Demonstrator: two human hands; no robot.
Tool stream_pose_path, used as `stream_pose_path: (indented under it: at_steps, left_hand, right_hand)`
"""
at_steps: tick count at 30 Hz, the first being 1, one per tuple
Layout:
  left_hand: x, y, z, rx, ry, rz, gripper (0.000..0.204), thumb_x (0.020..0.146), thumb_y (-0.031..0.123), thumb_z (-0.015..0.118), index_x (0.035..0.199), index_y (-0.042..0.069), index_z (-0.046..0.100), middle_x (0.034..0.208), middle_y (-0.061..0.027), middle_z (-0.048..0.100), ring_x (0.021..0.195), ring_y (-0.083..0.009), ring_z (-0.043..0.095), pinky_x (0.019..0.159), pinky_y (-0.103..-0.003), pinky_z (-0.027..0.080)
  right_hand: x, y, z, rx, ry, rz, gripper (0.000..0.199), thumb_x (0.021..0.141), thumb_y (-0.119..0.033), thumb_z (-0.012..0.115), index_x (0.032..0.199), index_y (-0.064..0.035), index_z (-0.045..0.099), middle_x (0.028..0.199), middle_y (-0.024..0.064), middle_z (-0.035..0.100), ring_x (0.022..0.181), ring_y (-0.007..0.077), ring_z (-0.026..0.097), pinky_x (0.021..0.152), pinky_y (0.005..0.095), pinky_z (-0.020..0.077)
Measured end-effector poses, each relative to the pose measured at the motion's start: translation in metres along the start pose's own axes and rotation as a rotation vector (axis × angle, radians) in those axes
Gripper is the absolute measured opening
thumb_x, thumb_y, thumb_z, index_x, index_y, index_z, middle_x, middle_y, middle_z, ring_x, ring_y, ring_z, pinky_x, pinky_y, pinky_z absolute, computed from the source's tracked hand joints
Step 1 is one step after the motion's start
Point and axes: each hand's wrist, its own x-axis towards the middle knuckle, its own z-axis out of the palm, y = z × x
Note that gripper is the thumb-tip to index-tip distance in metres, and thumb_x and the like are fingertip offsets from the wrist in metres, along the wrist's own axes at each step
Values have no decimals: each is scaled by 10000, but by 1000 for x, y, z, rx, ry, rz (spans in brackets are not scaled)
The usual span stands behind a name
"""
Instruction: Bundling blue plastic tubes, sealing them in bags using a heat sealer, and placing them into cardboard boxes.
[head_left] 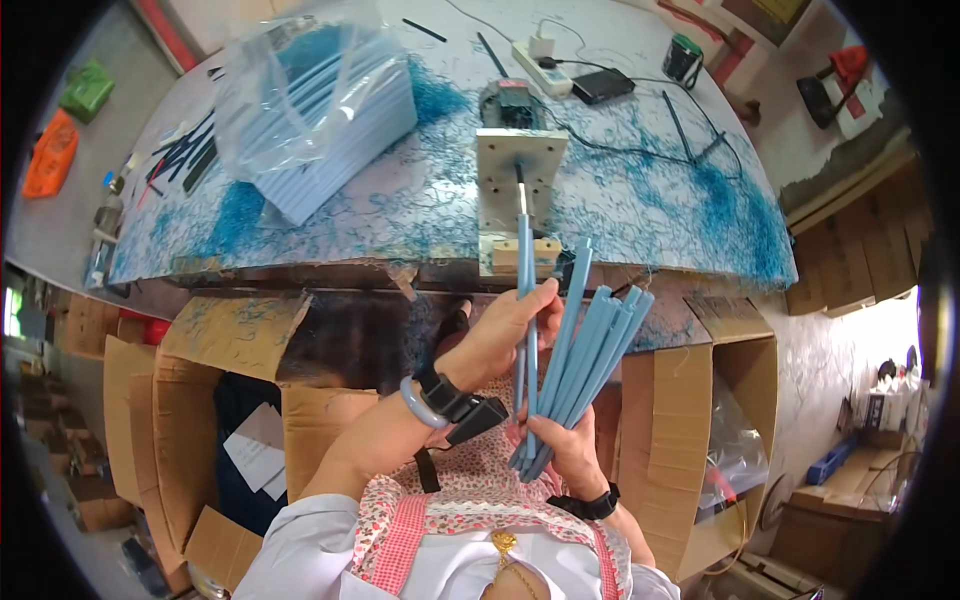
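My left hand is closed round a slim blue tube, whose far end meets the metal spindle of a small motor-driven machine. A second tube seems to lie alongside it; the fingers partly hide both. Lower and to the right, my right hand grips the near end of a bundle of similar blue tubes, fanned out toward the table. The machine's upright metal plate stands at the table's front edge, with a wooden block below the spindle.
Curly blue shavings litter the white table. A plastic bag of tubes lies back left, beside dark rods. Behind are a power strip and cables. Open cardboard boxes flank me below the table edge.
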Motion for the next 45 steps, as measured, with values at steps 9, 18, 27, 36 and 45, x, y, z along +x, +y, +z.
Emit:
stream_pose_path:
  at_steps: [9,18,27,36,45]
  left_hand:
    - [2,1,-22,77,8,3,301,914,352,545,858,59,585,731,-20,607,527,-54,458,457,-178,348]
    - [-6,15,-15,-52,11,-120,279,919,335,539,919,61,594,768,-18,619,495,-42,417,446,-180,334]
    - [-11,-21,-6,-310,-59,-9,270,938,298,516,1007,44,580,761,0,596,544,-64,475,489,-188,400]
    - [5,-5,-32,-234,-139,-62,253,922,290,547,974,44,579,787,-15,619,697,-105,614,600,-233,512]
    - [6,-11,-28,-57,-141,-20,263,914,259,560,1055,38,573,933,-42,626,853,-128,609,744,-276,502]
  right_hand:
    - [9,-12,3,85,17,98,190,737,-79,625,871,47,576,773,115,613,619,168,591,552,290,500]
    - [8,0,0,-33,50,31,232,726,-33,638,928,43,552,779,84,600,686,151,597,646,285,504]
    - [-6,-8,8,-133,18,76,439,724,-9,686,1106,18,470,872,80,630,820,173,646,709,299,526]
    - [12,-20,6,52,-7,172,375,701,-7,690,1039,11,527,854,68,633,768,160,641,694,282,521]
    - [8,-18,-13,-25,-26,118,451,695,-93,725,1096,3,543,893,66,617,772,121,587,686,272,498]
